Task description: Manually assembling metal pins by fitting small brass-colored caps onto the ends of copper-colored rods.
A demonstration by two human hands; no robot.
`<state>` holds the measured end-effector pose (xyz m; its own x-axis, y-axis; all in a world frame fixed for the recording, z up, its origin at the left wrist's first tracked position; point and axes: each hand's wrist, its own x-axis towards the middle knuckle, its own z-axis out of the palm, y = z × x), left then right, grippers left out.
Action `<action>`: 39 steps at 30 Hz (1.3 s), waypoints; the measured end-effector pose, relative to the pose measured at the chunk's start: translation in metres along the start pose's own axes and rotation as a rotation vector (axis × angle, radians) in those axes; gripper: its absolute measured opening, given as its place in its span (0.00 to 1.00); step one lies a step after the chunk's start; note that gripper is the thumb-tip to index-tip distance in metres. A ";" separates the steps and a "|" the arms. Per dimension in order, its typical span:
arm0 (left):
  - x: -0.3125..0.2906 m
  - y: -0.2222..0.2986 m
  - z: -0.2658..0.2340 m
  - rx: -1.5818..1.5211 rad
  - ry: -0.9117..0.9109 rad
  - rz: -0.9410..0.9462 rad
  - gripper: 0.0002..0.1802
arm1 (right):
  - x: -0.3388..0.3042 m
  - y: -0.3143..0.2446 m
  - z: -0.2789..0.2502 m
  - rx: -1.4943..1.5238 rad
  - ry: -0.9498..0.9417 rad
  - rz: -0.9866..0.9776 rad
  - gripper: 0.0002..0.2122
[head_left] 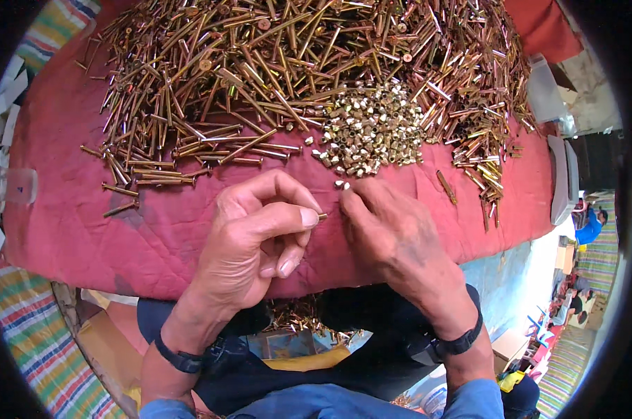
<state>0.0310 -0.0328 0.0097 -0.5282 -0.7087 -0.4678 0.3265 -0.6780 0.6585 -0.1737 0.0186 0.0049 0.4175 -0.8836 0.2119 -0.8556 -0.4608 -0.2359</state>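
My left hand (256,234) pinches a brass-coloured bolt between thumb and forefinger. Only a short end of that bolt (323,216) shows past the thumb; the rest is hidden in the hand. Just to the right, my right hand (393,227) rests low over the red cloth (155,244), its fingers curled down and together. Two small shiny metal nuts (342,185) lie at its fingertips; whether the fingers hold anything is hidden. Beyond the hands sits a heap of small gold-and-silver nuts (373,129).
A large mound of long brass-coloured bolts (260,63) covers the far side. Loose bolts (169,178) lie scattered at left. A clear plastic jar (12,185) stands at the left edge, a plastic container (562,178) at the right. More bolts (298,315) show below the table edge.
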 end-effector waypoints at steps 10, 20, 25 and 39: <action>0.001 -0.004 0.004 0.080 -0.012 0.032 0.05 | -0.022 -0.004 -0.013 -0.019 -0.130 0.066 0.18; -0.004 -0.010 0.009 0.010 -0.092 -0.066 0.07 | -0.016 -0.020 -0.040 1.016 0.107 0.468 0.10; -0.003 -0.014 0.008 -0.060 -0.159 -0.155 0.05 | -0.018 -0.018 -0.036 0.874 0.142 0.323 0.11; -0.006 -0.020 0.019 -0.009 -0.136 -0.106 0.08 | -0.025 -0.019 -0.033 0.605 0.062 0.201 0.06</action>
<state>0.0130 -0.0108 0.0104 -0.6610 -0.6005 -0.4499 0.2699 -0.7497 0.6042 -0.1780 0.0525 0.0350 0.2331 -0.9595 0.1583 -0.5837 -0.2683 -0.7664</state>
